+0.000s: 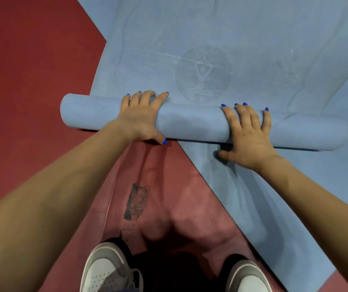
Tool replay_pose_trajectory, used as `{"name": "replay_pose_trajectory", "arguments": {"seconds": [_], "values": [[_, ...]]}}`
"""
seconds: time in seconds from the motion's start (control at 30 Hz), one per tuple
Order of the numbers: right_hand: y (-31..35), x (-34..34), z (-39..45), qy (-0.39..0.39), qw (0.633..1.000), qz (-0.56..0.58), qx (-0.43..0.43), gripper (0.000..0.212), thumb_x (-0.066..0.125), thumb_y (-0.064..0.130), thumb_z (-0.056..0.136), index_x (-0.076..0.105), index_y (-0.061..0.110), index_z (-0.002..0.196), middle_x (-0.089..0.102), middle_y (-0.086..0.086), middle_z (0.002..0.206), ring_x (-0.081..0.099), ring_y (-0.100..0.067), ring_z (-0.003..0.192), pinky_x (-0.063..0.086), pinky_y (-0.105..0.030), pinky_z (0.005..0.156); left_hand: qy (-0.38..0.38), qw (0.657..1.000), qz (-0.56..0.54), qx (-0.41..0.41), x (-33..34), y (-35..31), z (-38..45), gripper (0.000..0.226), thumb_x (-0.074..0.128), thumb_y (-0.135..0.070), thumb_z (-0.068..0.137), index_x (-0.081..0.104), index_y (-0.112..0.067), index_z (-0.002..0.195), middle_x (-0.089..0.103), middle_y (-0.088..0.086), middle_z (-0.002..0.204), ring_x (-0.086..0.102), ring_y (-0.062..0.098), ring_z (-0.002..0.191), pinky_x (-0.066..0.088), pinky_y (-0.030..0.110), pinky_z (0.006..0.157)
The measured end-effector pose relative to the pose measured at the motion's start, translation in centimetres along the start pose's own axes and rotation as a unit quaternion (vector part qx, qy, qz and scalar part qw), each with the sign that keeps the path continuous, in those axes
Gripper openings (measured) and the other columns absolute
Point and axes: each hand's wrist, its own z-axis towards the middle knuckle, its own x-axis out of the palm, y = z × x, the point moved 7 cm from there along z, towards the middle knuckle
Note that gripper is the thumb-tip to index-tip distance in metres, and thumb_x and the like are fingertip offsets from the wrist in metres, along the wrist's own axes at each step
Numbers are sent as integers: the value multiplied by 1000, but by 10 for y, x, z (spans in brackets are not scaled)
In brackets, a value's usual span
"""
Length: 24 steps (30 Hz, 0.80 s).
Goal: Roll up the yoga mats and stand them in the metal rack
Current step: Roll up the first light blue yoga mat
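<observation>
Both hands lie over a partly rolled blue yoga mat (190, 121): the left hand (140, 119) and right hand (248, 135) curl their fingers (228, 116) over the roll. A second blue mat (295, 197) lies beneath, on the red floor (32, 70).

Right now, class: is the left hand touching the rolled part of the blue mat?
Touching. The head view shows the left hand draped over the blue mat roll, fingers curled across its top.

Light blue yoga mat (190, 121), half rolled into a fat tube under both hands, the flat rest stretching beyond the fingertips with a faded round logo.
</observation>
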Motion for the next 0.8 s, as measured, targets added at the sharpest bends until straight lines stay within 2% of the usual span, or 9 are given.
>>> {"name": "replay_pose_trajectory", "arguments": {"seconds": [0.13, 0.23, 0.37, 0.53, 0.7, 0.8], "values": [[-3, -2, 8, 21, 1000, -7, 4, 125, 83, 53, 57, 6, 27, 152, 15, -8, 153, 6, -24, 144, -9, -54, 112, -31, 999, 16, 24, -3, -1, 0, 122, 82, -58, 53, 11, -33, 149, 30, 3, 140, 32, 26, 130, 9, 49, 114], [-5, -3, 13, 30, 999, -13, 5, 126, 86, 48, 57, 7, 27, 152, 18, -8, 152, 10, -24, 143, -8, -54, 112, -28, 998, 41, 37, -2, -1, 0, 115, 84, -51, 57, 17, -30, 148, 34, 5, 138, 33, 26, 130, 10, 47, 113], [-10, -8, 32, 35, 999, 3, 0, 117, 87, 38, 56, 18, 27, 150, 32, -3, 144, 25, -22, 137, 1, -53, 113, -49, 997, 56, 35, -4, -1, 3, 111, 84, -45, 60, 19, -22, 148, 35, 10, 139, 31, 29, 131, 10, 48, 114], [-18, -14, 58, 116, 993, 14, 10, 105, 84, 38, 59, 24, 33, 145, 38, 0, 138, 32, -25, 132, 12, -51, 113, -90, 994, 61, 27, -6, 1, 6, 111, 86, -36, 60, 21, -18, 148, 35, 14, 139, 30, 31, 131, 7, 51, 113], [-18, -20, 70, 150, 989, 8, 5, 97, 82, 37, 59, 30, 34, 141, 46, -1, 131, 41, -27, 122, 26, -44, 101, -81, 992, 97, 30, -19, 3, 19, 93, 80, -28, 60, 34, -22, 140, 50, 12, 125, 47, 34, 113, 28, 44, 101], [-19, -23, 71, 163, 987, 6, 3, 95, 82, 33, 59, 31, 35, 140, 48, -2, 130, 42, -27, 120, 28, -45, 99, -47, 992, 118, 26, -25, -1, 22, 83, 77, -33, 60, 38, -25, 133, 53, 9, 116, 51, 34, 105, 34, 43, 92]]}}
